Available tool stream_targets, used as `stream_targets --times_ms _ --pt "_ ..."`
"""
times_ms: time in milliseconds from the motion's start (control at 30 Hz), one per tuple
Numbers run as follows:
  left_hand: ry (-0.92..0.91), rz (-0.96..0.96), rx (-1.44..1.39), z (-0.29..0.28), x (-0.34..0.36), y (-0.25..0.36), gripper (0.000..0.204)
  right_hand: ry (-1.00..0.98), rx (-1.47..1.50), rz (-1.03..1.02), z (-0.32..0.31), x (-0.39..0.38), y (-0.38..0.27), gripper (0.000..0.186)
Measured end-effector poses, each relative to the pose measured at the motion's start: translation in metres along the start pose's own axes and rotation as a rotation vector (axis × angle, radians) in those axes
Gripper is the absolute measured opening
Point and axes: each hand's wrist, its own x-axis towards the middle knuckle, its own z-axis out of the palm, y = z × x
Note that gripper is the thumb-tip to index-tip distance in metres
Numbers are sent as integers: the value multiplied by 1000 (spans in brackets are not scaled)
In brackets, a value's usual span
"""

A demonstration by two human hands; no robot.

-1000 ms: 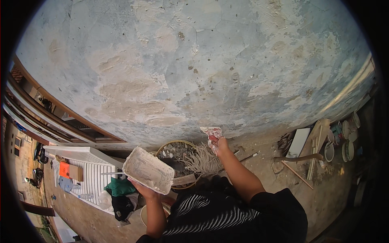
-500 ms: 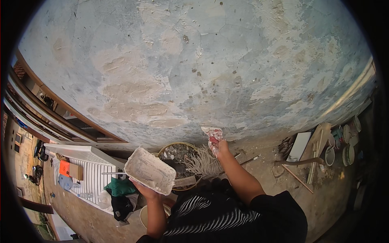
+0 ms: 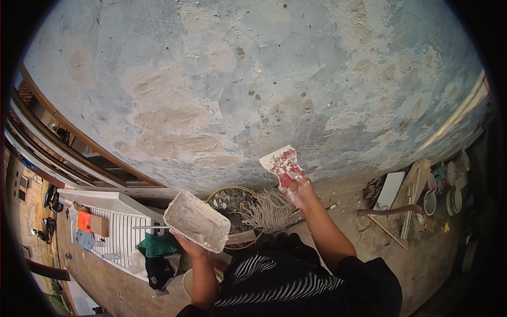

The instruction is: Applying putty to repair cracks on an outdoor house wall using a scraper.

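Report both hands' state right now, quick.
Left hand: closed on the edge of the putty-smeared tray.
Right hand: closed on the red, putty-coated scraper.

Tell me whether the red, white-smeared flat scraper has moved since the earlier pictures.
Yes: the scraper has moved up in view, farther above the pale grey stringy bundle.

**Markings too small to read**

No words, numbers or signs can be read. At the left, an orange box (image 3: 84, 220) bears a small dark mark, and a black cloth item (image 3: 159, 268) a small pale one; neither can be made out.
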Motion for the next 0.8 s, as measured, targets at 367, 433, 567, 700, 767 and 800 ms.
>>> stream_targets --times_ms 367,433,567,700,767,800 --pt "-352 -67 -94 37 9 -20 67 -473 -900 -275 104 -88 -16 31" --pt "-530 -103 -281 49 8 -19 68 -500 -1093 -409 100 -88 -14 29" --pt "-304 -117 56 77 0 -13 86 -445 -1223 -546 103 -97 -11 27" --pt "-301 -28 106 87 -4 -10 91 -425 -998 -387 120 -113 -10 29" --pt "-381 51 105 89 -4 -7 91 -423 -765 -290 127 -120 -7 31" --pt "-461 125 103 91 -4 -6 91 -440 -745 -293 129 -123 -6 32"
